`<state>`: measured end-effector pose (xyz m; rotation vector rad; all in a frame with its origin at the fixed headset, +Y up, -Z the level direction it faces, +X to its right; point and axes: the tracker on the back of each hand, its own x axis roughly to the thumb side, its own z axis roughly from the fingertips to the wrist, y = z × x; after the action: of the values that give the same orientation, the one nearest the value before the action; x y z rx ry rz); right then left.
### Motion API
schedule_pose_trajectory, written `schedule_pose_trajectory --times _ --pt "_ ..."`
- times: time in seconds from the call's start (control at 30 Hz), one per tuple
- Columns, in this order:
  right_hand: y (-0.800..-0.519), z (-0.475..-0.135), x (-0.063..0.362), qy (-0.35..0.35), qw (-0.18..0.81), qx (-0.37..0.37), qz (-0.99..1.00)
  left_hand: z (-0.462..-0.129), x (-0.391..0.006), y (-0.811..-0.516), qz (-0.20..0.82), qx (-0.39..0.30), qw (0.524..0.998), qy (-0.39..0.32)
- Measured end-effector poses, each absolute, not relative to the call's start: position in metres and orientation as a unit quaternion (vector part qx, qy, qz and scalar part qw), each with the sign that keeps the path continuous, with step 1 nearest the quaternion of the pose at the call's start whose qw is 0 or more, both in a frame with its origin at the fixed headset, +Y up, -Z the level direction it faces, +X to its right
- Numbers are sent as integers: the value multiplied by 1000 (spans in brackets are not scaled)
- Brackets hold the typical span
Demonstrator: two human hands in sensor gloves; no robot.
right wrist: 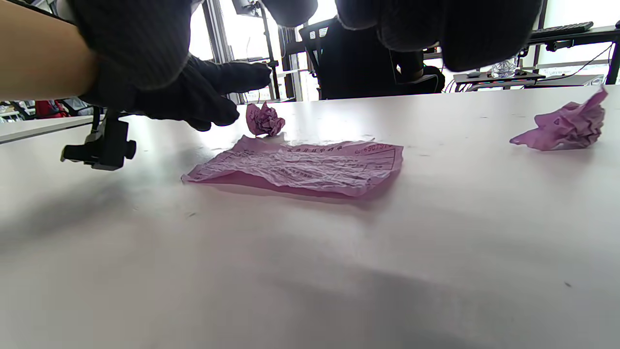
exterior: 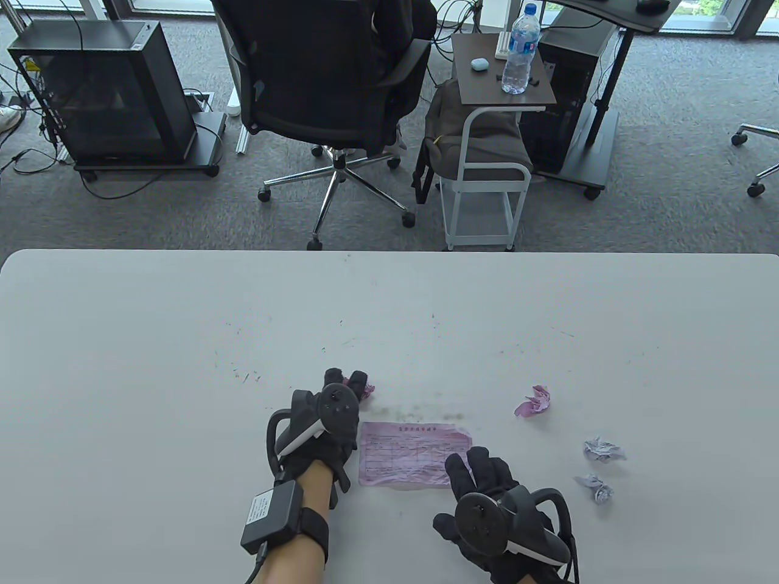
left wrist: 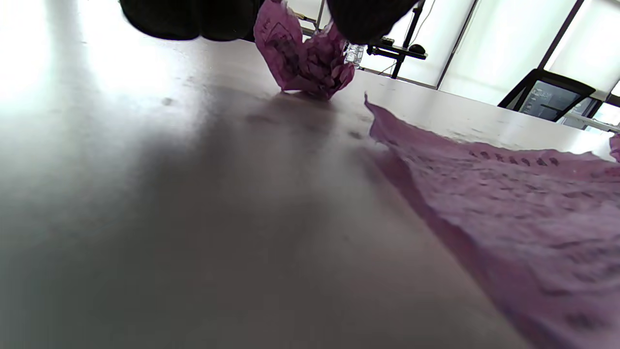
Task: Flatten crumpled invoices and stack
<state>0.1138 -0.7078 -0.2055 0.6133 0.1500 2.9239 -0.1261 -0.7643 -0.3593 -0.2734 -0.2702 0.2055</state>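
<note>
- The left hand (exterior: 322,426) reaches to the far side of the flattened pink invoice (exterior: 414,453), its fingertips (left wrist: 358,19) closing on a pink crumpled ball (left wrist: 307,60). The left wrist view shows the ball sitting on the table (exterior: 182,340) with fingers on both sides, so the pinch looks light and may not be secure.
- The right hand (exterior: 493,511) hovers with loosely spread fingers over the sheet's near right corner, holding nothing; whether it touches the paper I cannot tell.
- Risks: a weak pinch could let the ball roll away; tugging it open hard could tear the thin paper; the left forearm sweeping back could drag the flattened sheet (nothing visibly pins it).
- Still waiting on the right: another pink ball (exterior: 534,401) and two white balls (exterior: 602,450) (exterior: 595,488).
- Writing: the sheet carries a printed grid and a header line, too small to read; a number in the right wrist view is blurred.
</note>
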Motion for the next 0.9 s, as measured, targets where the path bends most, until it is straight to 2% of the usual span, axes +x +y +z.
schedule_pose_trajectory --times 0.2,0.33,0.6,0.7,0.77,0.9 --pt "-707 -205 117 61 102 213 970 -376 -111 -776 48 -193 972 -127" --pt "-706 -204 119 61 116 215 968 -373 -124 -777 80 -179 975 -104" --pt "-709 -207 122 73 125 210 967 -334 -157 -767 75 -158 981 -86" --pt "-708 -208 122 70 124 209 968 -315 -168 -752 117 -156 976 -92" --pt "-709 -210 121 69 124 210 967 -299 -171 -736 199 -133 965 -103" --pt "-709 -210 118 69 128 219 965 -265 -162 -710 367 -92 915 -143"
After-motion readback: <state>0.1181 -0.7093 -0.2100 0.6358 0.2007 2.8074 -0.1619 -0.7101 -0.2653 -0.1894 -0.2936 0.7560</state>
